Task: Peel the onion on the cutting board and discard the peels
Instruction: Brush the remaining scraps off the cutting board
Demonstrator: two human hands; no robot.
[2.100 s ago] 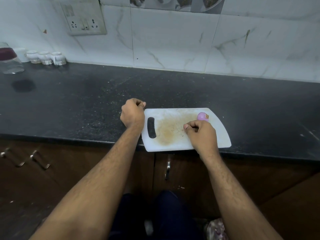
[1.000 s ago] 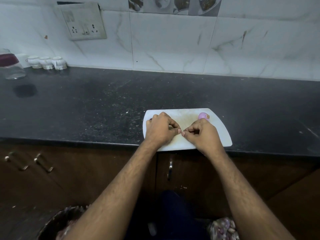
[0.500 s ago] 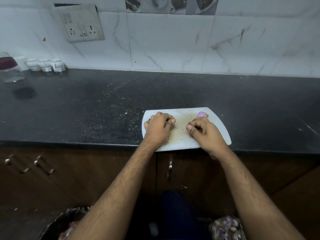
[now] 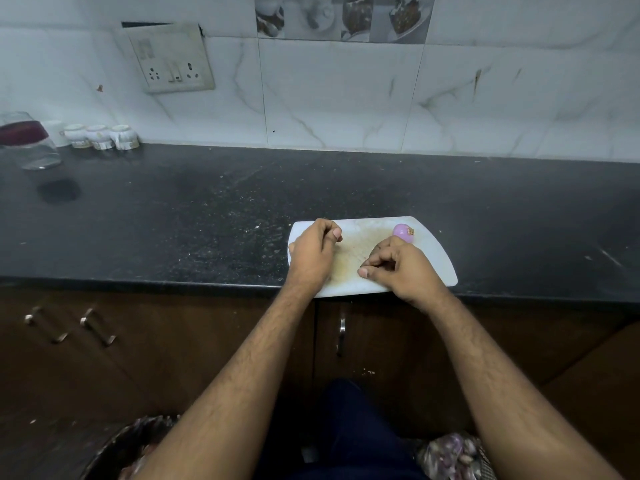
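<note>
A small peeled purple onion lies near the far right corner of the white, brown-stained cutting board, which sits at the front edge of the counter. My left hand rests on the board's left end with its fingers curled and its thumb against the index finger. My right hand sits just in front of the onion, fingers curled down onto the board and close to the onion or grazing it. No peel shows in either hand.
On the floor, a dark bin with scraps stands at the lower left and a bag of onions at the lower right. A glass jar and small white cups stand at the counter's far left.
My left hand came from the counter onto the board and met my right hand fingertip to fingertip. The two hands then drew apart. The onion has stayed in place.
</note>
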